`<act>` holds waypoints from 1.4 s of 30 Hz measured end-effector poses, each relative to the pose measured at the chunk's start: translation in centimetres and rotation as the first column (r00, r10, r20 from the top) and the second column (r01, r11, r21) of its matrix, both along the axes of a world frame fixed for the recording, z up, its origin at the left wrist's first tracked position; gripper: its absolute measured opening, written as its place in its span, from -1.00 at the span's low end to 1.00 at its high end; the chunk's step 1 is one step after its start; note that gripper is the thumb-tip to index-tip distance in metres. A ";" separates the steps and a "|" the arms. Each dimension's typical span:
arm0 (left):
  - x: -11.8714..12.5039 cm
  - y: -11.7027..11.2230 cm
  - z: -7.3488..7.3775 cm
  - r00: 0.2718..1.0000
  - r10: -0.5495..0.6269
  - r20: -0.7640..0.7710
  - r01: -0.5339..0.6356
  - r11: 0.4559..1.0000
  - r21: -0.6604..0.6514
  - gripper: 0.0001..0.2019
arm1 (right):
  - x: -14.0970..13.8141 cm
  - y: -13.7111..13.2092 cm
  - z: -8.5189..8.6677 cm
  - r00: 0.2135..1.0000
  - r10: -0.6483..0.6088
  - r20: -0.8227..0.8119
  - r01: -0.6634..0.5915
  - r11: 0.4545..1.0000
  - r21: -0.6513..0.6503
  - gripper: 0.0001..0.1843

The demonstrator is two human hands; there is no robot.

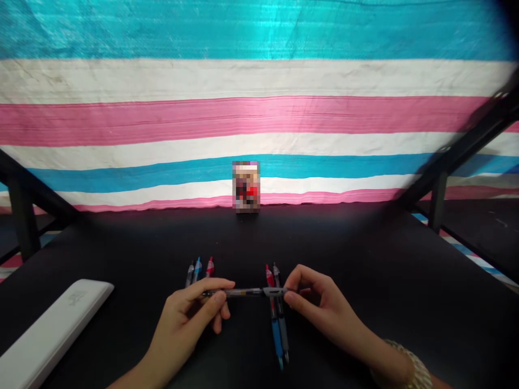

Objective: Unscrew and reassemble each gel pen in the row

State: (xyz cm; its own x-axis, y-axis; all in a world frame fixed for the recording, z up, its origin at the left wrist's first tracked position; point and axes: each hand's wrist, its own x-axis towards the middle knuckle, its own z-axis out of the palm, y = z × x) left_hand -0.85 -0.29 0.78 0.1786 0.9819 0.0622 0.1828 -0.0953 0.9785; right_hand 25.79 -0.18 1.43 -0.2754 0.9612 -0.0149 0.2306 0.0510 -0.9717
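A clear-barrelled pen with dark parts (pixel 245 293) lies level between my two hands, above the black table. My left hand (pixel 190 313) pinches its left end between thumb and fingers. At the other end, my right hand (pixel 316 297) grips the grey clip part with thumb and forefinger. Below the held pen are a pen with a red top and blue lower part (pixel 276 337) and a grey-black pen (pixel 283 329), side by side. Behind my left hand stick out the tops of a black pen (pixel 190 273), a blue pen (pixel 197 269) and a red pen (pixel 210 267); their lower parts are hidden.
A long white case (pixel 57 335) lies on the black table (pixel 162 232) at the left. Near the back edge stands a small blurred box (pixel 246 186). Striped sheeting (pixel 259 116) hangs behind, with black frame bars (pixel 458 146) at both sides.
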 end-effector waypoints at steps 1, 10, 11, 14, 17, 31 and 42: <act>0.0 0.0 0.0 1.000 -0.005 0.004 0.005 1.000 0.003 -0.79 | 0.0 0.0 0.0 1.000 0.001 -0.002 -0.001 1.000 -0.002 -0.70; 0.6 -0.3 0.8 1.000 0.021 0.019 -0.020 0.999 -0.047 -0.83 | 0.2 0.1 -0.1 0.995 0.074 -0.067 -0.078 0.995 -0.069 -0.50; 0.7 -0.4 0.9 1.000 0.015 0.017 -0.014 0.999 -0.049 -0.83 | 0.2 0.1 -0.1 0.996 0.062 -0.062 -0.066 0.996 -0.066 -0.54; 0.7 -0.5 1.0 0.999 0.032 0.008 -0.031 0.998 -0.058 -0.82 | 0.2 0.2 0.0 0.996 0.039 -0.076 -0.044 0.996 -0.072 -0.63; 0.4 -0.4 0.7 1.000 0.011 -0.004 -0.011 0.999 -0.044 -0.81 | 0.2 0.2 -0.1 0.994 0.053 -0.090 -0.061 0.995 -0.085 -0.57; 0.5 -0.3 1.0 1.000 -0.018 0.024 0.020 0.997 -0.079 -0.79 | 0.2 0.2 -0.3 0.994 0.060 -0.093 -0.069 0.992 -0.103 -0.51; 0.9 -0.3 1.2 0.997 0.076 0.021 -0.073 0.990 -0.125 -0.77 | 0.2 0.2 -0.1 0.993 0.052 -0.108 -0.065 0.991 -0.119 -0.53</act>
